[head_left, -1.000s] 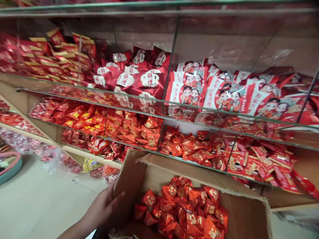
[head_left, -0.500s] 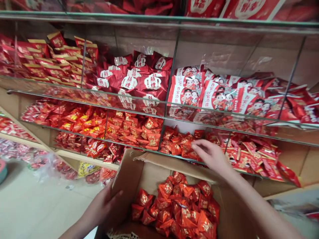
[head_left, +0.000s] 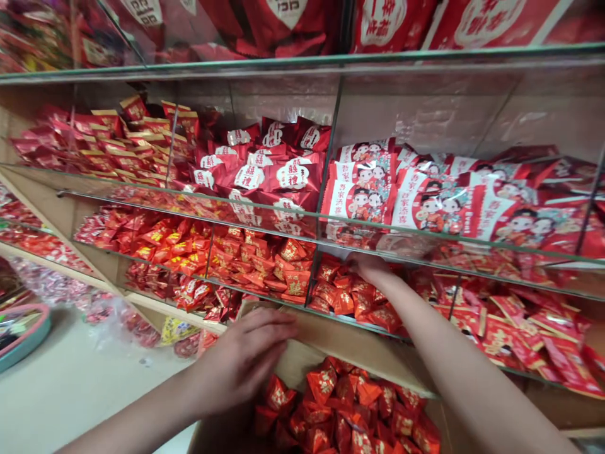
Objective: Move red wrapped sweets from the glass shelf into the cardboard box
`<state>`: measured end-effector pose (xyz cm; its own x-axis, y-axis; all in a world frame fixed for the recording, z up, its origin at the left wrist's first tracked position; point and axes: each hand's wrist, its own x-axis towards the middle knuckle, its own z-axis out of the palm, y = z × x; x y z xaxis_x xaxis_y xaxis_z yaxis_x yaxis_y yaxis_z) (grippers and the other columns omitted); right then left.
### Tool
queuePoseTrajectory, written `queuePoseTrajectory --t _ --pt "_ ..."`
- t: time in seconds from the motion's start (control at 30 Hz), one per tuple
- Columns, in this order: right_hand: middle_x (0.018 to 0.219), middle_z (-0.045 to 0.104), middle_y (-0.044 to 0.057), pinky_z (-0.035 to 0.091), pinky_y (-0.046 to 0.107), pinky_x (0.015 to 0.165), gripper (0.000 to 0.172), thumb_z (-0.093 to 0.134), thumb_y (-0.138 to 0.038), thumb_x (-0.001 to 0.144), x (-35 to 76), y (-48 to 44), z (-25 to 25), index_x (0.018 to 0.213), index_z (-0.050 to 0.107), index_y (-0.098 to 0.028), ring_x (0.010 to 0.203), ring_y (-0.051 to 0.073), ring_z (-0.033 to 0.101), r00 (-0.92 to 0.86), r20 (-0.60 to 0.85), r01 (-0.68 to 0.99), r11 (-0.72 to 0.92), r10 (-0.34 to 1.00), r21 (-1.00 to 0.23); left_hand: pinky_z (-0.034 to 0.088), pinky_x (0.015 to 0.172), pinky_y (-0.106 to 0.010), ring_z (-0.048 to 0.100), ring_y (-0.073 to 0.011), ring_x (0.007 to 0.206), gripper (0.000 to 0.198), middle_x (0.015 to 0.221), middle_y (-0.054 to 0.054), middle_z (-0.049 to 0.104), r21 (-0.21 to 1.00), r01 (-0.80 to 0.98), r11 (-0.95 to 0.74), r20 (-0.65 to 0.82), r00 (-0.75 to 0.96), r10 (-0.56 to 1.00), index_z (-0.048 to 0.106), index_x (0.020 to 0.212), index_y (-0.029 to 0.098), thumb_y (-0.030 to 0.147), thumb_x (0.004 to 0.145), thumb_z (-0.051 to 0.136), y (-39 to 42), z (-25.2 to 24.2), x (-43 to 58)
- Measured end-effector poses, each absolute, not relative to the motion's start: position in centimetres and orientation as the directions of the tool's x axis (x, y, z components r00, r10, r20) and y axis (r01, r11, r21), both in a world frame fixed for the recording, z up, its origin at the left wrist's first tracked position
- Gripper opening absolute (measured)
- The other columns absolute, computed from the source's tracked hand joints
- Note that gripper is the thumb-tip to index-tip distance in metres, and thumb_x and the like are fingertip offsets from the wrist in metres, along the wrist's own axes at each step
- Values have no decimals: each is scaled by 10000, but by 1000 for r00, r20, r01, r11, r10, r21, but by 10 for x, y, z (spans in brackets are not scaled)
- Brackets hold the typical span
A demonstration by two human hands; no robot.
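An open cardboard box (head_left: 352,343) at the bottom centre holds a heap of small red and gold candy packets (head_left: 350,410). My left hand (head_left: 246,359) lies on the box's left flap, fingers closed over its edge. My right hand (head_left: 371,268) reaches over the box into a glass shelf compartment full of the same red packets (head_left: 350,296); its fingers are hidden among them under the glass shelf above.
Glass shelves (head_left: 302,221) with dividers carry red packets at several levels, with larger red bags (head_left: 278,176) and cartoon-printed bags (head_left: 425,202) one level up. A pale floor (head_left: 70,391) lies at the left, with a round tray (head_left: 23,334) at its edge.
My right hand has gone deeper into the shelf compartment. My left hand has slid from the box's side up onto its top flap. The view has tilted upward.
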<state>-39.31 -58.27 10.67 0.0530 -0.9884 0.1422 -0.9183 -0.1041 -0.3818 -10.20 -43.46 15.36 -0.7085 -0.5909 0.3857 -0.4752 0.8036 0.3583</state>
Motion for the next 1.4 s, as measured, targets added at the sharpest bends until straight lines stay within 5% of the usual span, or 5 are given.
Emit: queuePoseTrajectory --t 0.17,0.33,0.73,0.93,1.4 --pt "998 640 50 406 308 805 211 542 -157 727 -403 -579 114 912 627 -210 908 214 556 42 176 -912 -109 -983 -394 320 1011 -315 332 -195 1238 477 1327 -127 396 266 -562 783 204 -762 -615 355 1280 122 121 806 401 -489 157 -201" --pt "1089 603 74 320 341 947 283 452 -134 797 -403 -575 114 1037 584 -204 1063 225 494 -10 252 -886 -108 -968 -450 452 833 -323 559 -281 993 487 1114 -181 571 199 -833 517 -49 -535 -843 480 1172 76 123 691 544 -555 150 -274" --pt "998 655 43 375 322 903 268 489 -233 794 -412 -582 92 1040 591 -206 1010 210 550 -165 246 -793 -20 -955 -609 387 873 -437 416 -317 1128 357 1196 -162 502 186 -913 363 -24 -373 -927 552 1076 125 277 817 360 -558 103 -271" --pt "1131 580 132 353 360 928 353 497 -222 780 -413 -582 89 1123 532 -145 1108 260 485 -291 252 -796 88 -923 -598 335 922 -498 220 -337 1259 572 1394 -159 260 229 -886 404 -48 -425 -904 298 1302 110 324 783 404 -543 99 -265" --pt "1211 515 152 304 369 980 413 427 -203 786 -409 -575 94 1187 477 -113 1189 277 398 -355 290 -848 176 -889 -500 442 791 -364 516 -249 986 414 1058 -100 560 267 -871 413 11 -426 -905 366 1139 207 283 751 487 -532 108 -256"
